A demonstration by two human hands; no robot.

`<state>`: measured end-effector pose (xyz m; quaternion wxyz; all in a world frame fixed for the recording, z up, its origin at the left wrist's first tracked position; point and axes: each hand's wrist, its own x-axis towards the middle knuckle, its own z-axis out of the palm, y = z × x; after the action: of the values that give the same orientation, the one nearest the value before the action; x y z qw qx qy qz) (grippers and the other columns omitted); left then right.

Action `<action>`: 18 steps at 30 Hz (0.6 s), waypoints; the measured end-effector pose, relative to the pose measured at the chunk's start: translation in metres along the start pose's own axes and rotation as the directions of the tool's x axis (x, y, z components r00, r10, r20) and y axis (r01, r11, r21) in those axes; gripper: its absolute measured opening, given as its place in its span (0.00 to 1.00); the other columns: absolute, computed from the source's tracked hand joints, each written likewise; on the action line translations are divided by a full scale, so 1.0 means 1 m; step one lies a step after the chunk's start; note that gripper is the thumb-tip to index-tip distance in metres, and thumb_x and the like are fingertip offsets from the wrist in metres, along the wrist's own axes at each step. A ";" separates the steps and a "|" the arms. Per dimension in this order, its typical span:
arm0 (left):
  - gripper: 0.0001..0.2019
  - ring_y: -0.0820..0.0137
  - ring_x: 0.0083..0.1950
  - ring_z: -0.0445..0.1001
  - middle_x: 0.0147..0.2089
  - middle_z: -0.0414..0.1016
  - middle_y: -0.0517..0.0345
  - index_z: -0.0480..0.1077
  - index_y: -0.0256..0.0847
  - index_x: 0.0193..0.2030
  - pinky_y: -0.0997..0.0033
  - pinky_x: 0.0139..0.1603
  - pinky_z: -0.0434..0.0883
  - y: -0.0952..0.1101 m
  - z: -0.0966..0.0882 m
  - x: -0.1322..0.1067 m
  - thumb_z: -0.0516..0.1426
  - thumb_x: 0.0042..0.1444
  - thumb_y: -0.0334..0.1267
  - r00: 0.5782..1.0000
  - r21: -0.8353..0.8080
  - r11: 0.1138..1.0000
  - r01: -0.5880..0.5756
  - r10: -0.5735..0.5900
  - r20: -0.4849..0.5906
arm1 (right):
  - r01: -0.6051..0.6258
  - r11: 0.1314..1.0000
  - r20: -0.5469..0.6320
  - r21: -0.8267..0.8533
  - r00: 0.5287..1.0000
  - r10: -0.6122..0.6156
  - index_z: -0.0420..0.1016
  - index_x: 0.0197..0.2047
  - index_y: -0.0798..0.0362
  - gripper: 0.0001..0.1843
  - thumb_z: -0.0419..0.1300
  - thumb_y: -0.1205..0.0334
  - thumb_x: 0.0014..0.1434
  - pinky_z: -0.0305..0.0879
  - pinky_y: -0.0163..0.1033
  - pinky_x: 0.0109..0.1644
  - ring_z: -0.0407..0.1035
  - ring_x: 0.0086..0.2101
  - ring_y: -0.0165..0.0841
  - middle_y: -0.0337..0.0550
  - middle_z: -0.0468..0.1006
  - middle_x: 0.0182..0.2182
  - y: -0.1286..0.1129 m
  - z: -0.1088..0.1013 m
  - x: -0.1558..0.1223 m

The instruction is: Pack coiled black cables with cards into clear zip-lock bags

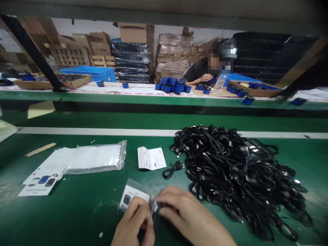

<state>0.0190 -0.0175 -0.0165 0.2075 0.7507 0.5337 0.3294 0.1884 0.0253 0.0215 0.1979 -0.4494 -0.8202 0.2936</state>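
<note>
Near the front of the green table, my left hand pinches a clear plastic zip bag with a printed card inside. My right hand is at the bag's right end, fingers curled together around something dark. Blur and the fingers hide what that is. A single coiled black cable lies just beyond my hands, beside a big heap of black USB cables on the right. Farther up stands a small stack of folded leaflets.
Printed cards and a bag of white sheets lie left, near a wooden stick. Across a raised shelf with blue devices and a plastic bottle, another person sits working. An overhead beam crosses the top.
</note>
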 end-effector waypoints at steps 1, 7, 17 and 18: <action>0.09 0.75 0.26 0.68 0.30 0.63 0.64 0.55 0.46 0.27 0.78 0.27 0.67 -0.001 -0.003 0.004 0.46 0.54 0.27 0.999 0.004 1.000 0.008 -0.008 0.051 | -0.017 0.986 -0.081 -0.164 0.997 0.004 0.73 0.50 0.49 0.22 0.57 0.79 0.57 0.68 0.39 0.48 0.71 0.44 0.36 0.44 0.76 0.45 0.006 -0.007 0.002; 0.11 0.74 0.25 0.68 0.29 0.64 0.63 0.52 0.46 0.27 0.78 0.26 0.66 -0.003 -0.009 0.014 0.45 0.59 0.29 0.973 0.070 0.996 0.057 -0.071 0.217 | -0.075 0.667 -0.171 -0.741 0.982 -0.080 0.78 0.43 0.62 0.14 0.56 0.81 0.55 0.67 0.52 0.48 0.61 0.56 0.55 0.62 0.71 0.54 0.043 -0.016 0.022; 0.11 0.74 0.23 0.69 0.26 0.65 0.65 0.54 0.45 0.27 0.77 0.24 0.65 -0.004 -0.009 0.017 0.44 0.61 0.32 0.974 0.100 0.992 0.083 -0.102 0.204 | 0.072 0.693 -0.071 -0.717 0.982 -0.175 0.74 0.36 0.63 0.13 0.51 0.83 0.56 0.70 0.49 0.38 0.71 0.37 0.45 0.56 0.76 0.34 0.051 -0.019 0.024; 0.11 0.74 0.23 0.69 0.26 0.65 0.65 0.54 0.45 0.26 0.77 0.24 0.64 -0.004 -0.009 0.017 0.44 0.61 0.32 0.974 0.100 0.991 0.084 -0.103 0.201 | 0.088 0.697 -0.068 -0.712 0.979 -0.193 0.73 0.38 0.63 0.12 0.51 0.81 0.57 0.70 0.50 0.42 0.71 0.42 0.46 0.58 0.76 0.38 0.050 -0.019 0.022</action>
<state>0.0133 -0.0010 -0.0079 0.2425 0.7634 0.5587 0.2151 0.2187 0.0710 0.0039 0.0891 -0.4458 -0.8862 -0.0897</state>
